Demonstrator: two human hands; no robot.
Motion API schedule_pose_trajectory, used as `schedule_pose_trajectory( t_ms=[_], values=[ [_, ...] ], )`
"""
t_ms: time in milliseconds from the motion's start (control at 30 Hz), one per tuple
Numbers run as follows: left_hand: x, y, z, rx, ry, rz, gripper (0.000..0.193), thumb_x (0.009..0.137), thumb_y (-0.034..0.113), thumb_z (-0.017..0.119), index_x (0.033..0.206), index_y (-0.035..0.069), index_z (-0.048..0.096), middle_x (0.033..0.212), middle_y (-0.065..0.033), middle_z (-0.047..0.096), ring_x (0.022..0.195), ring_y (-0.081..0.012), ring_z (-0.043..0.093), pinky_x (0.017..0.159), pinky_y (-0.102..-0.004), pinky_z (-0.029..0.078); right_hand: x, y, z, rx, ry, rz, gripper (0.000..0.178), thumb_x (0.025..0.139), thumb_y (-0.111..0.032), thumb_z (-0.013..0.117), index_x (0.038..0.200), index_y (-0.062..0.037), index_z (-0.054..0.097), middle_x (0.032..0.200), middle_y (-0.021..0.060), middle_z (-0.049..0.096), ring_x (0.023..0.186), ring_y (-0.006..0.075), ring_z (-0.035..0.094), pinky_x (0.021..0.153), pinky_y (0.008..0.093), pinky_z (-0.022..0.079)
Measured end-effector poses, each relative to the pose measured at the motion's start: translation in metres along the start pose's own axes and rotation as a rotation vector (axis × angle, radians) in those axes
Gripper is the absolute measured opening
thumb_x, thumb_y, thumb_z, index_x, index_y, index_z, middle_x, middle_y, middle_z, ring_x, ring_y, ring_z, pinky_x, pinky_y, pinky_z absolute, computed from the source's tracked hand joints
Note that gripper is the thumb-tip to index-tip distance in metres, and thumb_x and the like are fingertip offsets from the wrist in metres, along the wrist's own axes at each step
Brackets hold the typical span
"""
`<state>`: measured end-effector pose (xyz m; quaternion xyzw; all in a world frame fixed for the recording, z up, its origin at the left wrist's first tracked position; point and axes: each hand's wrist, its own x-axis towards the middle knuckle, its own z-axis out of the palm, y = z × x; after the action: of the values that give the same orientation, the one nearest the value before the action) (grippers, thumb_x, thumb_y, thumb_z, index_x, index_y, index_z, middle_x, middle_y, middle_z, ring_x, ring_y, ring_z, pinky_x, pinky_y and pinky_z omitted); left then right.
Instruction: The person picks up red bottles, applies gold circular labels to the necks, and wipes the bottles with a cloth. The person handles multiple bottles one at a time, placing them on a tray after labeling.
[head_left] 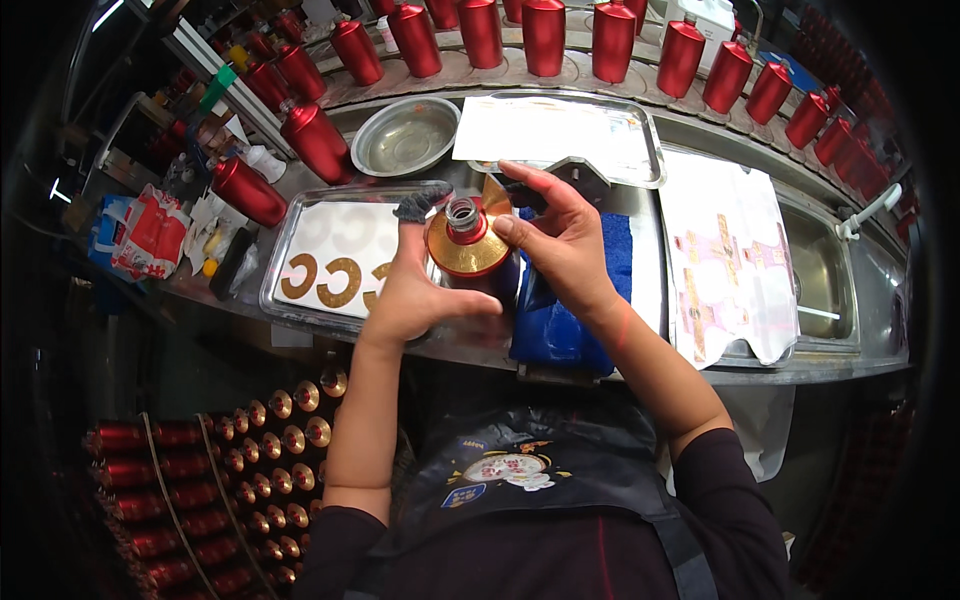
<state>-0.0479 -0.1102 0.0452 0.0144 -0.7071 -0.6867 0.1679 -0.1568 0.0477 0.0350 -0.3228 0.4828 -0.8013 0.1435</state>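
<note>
A bottle [463,212] with a clear threaded glass neck stands in front of me, seen from above. A gold C-shaped decal [466,258] lies around the neck on its red shoulder. My left hand [412,285] curves round the bottle's left side, thumb across the near side and dark-covered fingertips by the neck. At the right of the neck, my right hand [562,232] pinches a raised gold end of the decal between thumb and fingers. Most of the bottle's body is hidden beneath its shoulder.
A tray [268,290] with a sheet of gold C-shaped decals sits left. Behind are a metal bowl [405,138] and a tray [655,165] bearing white sheets. A blue cloth [560,335], printed sheets [735,270] and a sink [822,265] lie right. Red bottles [543,38] line a curved conveyor.
</note>
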Motion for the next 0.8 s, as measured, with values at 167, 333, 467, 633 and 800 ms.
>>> schedule_pose_trajectory(
  t_ms=[167,333,467,633,800],
  values=[
    [-0.003,-0.007,0.0,-0.032,0.007,-0.032,0.099,0.06,0.015,0.098,0.142,0.004,0.043,0.135,-0.0097,0.055,0.128,-0.0219,0.053,0.11,-0.0365,0.042,0.002,-0.003,0.003,0.031,0.03,0.078,0.059,0.088,0.0,0.076,0.142,0.002,0.054,0.14,0.01,0.058,0.108,0.0102,0.064,0.091,0.0237,0.055],
    [-0.007,-0.004,-0.01,0.288,0.027,0.048,0.1,0.06,0.015,0.097,0.143,0.004,0.044,0.133,-0.009,0.056,0.128,-0.0219,0.054,0.11,-0.0371,0.043,0.002,-0.01,0.004,0.013,0.033,0.142,0.061,0.087,0.0,0.077,0.143,0.0013,0.053,0.141,0.0083,0.058,0.099,0.0058,0.065,0.085,0.0197,0.055],
    [-0.008,0.002,-0.011,0.017,-0.044,-0.035,0.099,0.06,0.014,0.098,0.143,0.004,0.045,0.136,-0.0083,0.057,0.128,-0.0202,0.055,0.11,-0.036,0.043,-0.002,-0.012,0.007,0.008,0.042,0.187,0.06,0.086,0.003,0.075,0.142,0.0005,0.054,0.141,0.0077,0.059,0.088,0.0013,0.063,0.076,0.0164,0.052],
    [-0.008,0.008,-0.002,-0.205,0.013,-0.08,0.074,0.079,0.017,0.087,0.141,0.003,0.049,0.129,-0.007,0.061,0.121,-0.0155,0.057,0.107,-0.0324,0.044,-0.004,-0.012,0.011,0.02,0.056,0.142,0.057,0.086,0.004,0.072,0.141,0.0016,0.055,0.143,0.0102,0.057,0.087,0.002,0.062,0.073,0.0164,0.051],
    [-0.007,0.009,0.007,-0.19,0.075,-0.079,0.052,0.09,0.015,0.076,0.135,0.003,0.054,0.124,-0.0063,0.063,0.114,-0.014,0.061,0.101,-0.0304,0.048,-0.007,-0.015,0.012,0.031,0.046,0.138,0.057,0.086,0.005,0.07,0.142,0.0009,0.055,0.144,0.0113,0.056,0.089,0.0035,0.063,0.073,0.017,0.052]
  ],
)
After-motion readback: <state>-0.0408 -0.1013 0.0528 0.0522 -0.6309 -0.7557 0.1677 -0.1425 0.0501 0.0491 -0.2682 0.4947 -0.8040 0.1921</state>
